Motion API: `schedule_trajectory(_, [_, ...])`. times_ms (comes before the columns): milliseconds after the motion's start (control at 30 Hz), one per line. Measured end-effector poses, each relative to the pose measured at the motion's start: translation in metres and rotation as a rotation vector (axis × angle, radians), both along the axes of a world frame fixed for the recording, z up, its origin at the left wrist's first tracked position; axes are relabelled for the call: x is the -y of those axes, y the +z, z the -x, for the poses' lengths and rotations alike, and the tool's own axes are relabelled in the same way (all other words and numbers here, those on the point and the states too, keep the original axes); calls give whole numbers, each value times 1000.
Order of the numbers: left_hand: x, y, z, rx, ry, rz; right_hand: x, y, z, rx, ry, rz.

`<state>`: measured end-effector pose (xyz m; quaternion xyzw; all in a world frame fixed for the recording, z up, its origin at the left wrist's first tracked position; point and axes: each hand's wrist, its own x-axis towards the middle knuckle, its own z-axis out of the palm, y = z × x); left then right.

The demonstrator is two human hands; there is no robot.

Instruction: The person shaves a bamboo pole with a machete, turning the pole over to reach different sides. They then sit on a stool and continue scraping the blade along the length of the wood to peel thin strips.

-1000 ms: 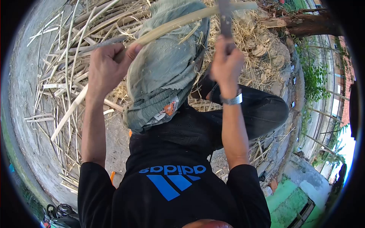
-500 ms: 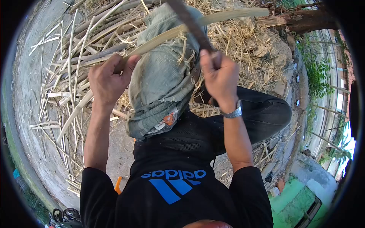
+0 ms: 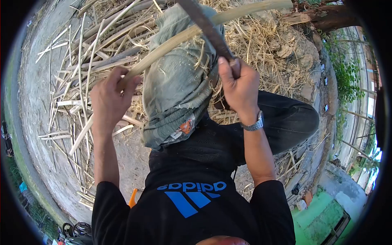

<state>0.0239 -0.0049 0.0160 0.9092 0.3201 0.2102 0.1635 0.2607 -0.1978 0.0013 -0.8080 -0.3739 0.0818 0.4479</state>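
My left hand (image 3: 110,98) is closed around a long pale bamboo strip (image 3: 163,49), thumb and fingers wrapped near its lower part. The strip slants up to the right across a grey-green cloth (image 3: 175,85) draped over my leg, and its tail end sticks out below my wrist. In my right hand (image 3: 241,87) is a machete (image 3: 204,26), gripped by its handle. Its dark blade points up and to the left, crossing over the strip in this view. The blade's tip runs out at the top edge. Fine shavings cling to the cloth.
Bamboo strips and sticks (image 3: 85,61) lie heaped on the ground at left. Curly shavings (image 3: 253,57) cover the ground at right, near a dirt mound (image 3: 302,53) and a dark log (image 3: 335,20). An orange handle-like piece (image 3: 133,198) lies beside my left side.
My left hand has shifted slightly down and left with the bamboo strip, which now lies a little more steeply. My right hand still grips the machete across it. The view has shifted slightly.
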Motion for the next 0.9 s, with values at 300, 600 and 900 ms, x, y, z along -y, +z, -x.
schedule_trajectory(300, [-13, -18, 135, -43, 173, 251, 7, -3, -87, 68, -337, -88])
schedule_trajectory(600, [-40, -15, 63, -49, -6, 244, -24, -20, 0, 13, 22, -136])
schedule_trajectory(900, [-57, 11, 39, -54, -77, 153, -33, 2, -72, 122, -137, -67])
